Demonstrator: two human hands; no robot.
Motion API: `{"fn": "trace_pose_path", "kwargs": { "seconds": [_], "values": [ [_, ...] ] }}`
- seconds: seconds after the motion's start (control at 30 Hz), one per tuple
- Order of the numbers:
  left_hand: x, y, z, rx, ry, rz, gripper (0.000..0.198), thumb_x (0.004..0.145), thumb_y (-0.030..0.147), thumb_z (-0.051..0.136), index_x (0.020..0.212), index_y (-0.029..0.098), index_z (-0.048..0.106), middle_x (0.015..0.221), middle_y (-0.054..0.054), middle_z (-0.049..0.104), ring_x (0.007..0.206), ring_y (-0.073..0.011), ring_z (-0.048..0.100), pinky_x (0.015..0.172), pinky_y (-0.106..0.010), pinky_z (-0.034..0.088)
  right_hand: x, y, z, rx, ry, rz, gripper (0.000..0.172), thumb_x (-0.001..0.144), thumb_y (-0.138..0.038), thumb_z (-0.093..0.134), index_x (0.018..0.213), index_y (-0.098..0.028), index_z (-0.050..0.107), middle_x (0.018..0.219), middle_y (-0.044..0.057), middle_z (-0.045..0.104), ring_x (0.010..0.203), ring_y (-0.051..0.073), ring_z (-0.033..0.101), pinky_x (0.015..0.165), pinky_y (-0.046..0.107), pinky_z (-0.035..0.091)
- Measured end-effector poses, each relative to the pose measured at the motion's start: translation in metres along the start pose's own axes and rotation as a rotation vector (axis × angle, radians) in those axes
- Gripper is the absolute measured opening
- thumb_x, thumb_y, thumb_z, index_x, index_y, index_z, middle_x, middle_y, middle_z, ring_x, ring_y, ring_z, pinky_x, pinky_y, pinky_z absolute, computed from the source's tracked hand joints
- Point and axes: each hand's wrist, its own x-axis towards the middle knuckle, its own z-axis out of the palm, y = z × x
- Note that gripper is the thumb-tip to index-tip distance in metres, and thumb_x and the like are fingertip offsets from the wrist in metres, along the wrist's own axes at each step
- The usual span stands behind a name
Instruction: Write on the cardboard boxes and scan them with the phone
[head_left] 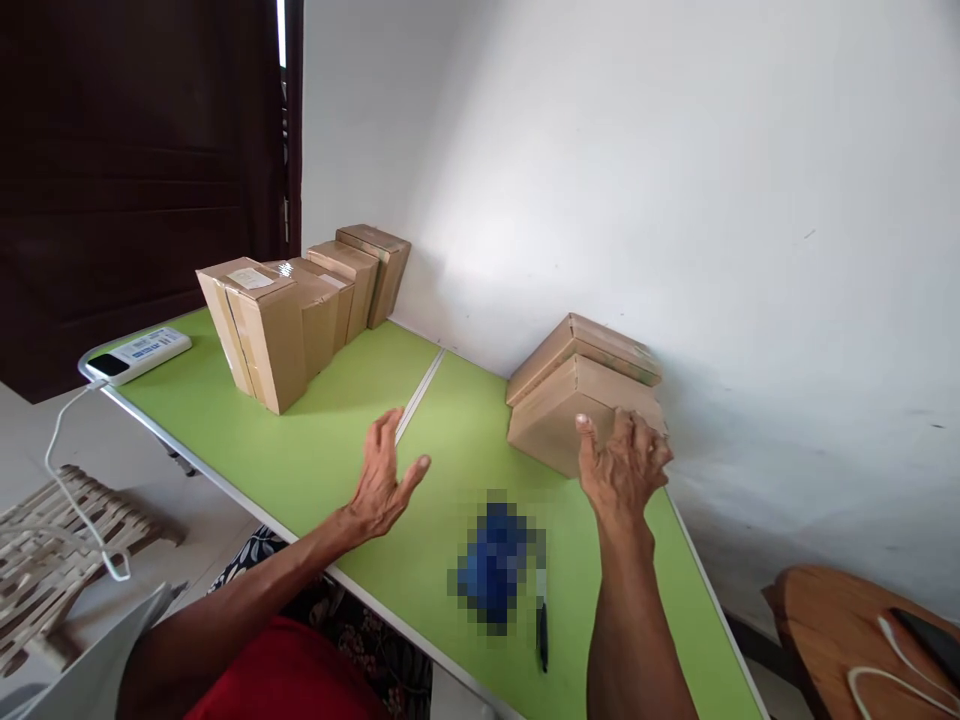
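My right hand (622,465) rests on the near edge of the lower of two stacked flat cardboard boxes (577,395) at the right of the green table (330,440), fingers curled over its top, thumb on its front face. My left hand (386,480) hovers open above the table's middle, fingers spread, holding nothing. A row of several upright taped cardboard boxes (300,310) stands at the far left by the wall.
A blurred blue object (495,565) and a black pen (541,625) lie near the front edge. A white device with a cable (139,355) sits at the left corner. A wooden stool (862,630) stands right; a woven chair (52,540) left.
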Motion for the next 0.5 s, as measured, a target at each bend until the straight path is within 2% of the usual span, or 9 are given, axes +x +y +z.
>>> {"fn": "trace_pose_path", "kwargs": {
  "seconds": [0.1,0.2,0.3,0.4,0.47,0.5],
  "values": [
    [0.017,0.022,0.025,-0.226,-0.179,-0.144,0.089,0.099,0.074,0.049,0.164,0.017,0.030,0.161,-0.023,0.038,0.154,-0.0395,0.037,0.130,-0.064,0.028,-0.016,0.000,-0.013,-0.004,-0.011,-0.015,0.104,0.096,-0.088,0.022,0.148,-0.007,0.060,0.153,0.032,0.054,0.141,0.055,0.041,0.103,0.079,0.038],
    [0.030,0.043,0.052,-0.396,-0.326,-0.310,0.102,0.093,0.080,0.054,0.167,0.015,0.028,0.166,-0.024,0.035,0.152,-0.0415,0.041,0.129,-0.063,0.030,-0.041,0.000,-0.025,0.114,0.042,-0.015,0.098,0.094,-0.089,0.036,0.140,-0.007,0.065,0.147,0.031,0.058,0.141,0.052,0.043,0.112,0.076,0.033],
    [0.045,0.060,0.077,-0.489,-0.455,-0.434,0.108,0.092,0.084,0.049,0.171,0.017,0.019,0.169,-0.026,0.037,0.145,-0.0429,0.053,0.120,-0.062,0.042,-0.068,0.007,-0.036,0.417,0.198,0.201,0.078,0.090,-0.080,0.056,0.132,-0.015,0.067,0.141,0.024,0.061,0.141,0.046,0.046,0.116,0.070,0.036],
    [0.064,0.073,0.099,-0.584,-0.557,-0.578,0.117,0.090,0.089,0.045,0.174,0.018,0.004,0.174,-0.027,0.032,0.143,-0.0442,0.057,0.116,-0.058,0.049,-0.082,0.023,-0.044,0.596,0.329,0.481,0.072,0.096,-0.072,0.049,0.143,-0.017,0.056,0.150,0.024,0.048,0.139,0.042,0.048,0.104,0.065,0.050],
    [0.074,0.080,0.111,-0.621,-0.593,-0.653,0.121,0.088,0.091,0.044,0.174,0.020,-0.003,0.178,-0.025,0.023,0.148,-0.0462,0.052,0.113,-0.058,0.051,-0.083,0.035,-0.045,0.682,0.309,0.580,0.076,0.096,-0.074,0.045,0.148,-0.019,0.050,0.156,0.023,0.040,0.141,0.041,0.047,0.100,0.062,0.054],
    [0.077,0.084,0.117,-0.633,-0.610,-0.687,0.122,0.087,0.092,0.043,0.174,0.021,-0.002,0.178,-0.025,0.023,0.149,-0.0476,0.050,0.111,-0.059,0.052,-0.083,0.040,-0.044,0.745,0.268,0.616,0.077,0.094,-0.077,0.044,0.147,-0.020,0.050,0.156,0.022,0.041,0.141,0.040,0.046,0.098,0.061,0.055]
  ]
}}
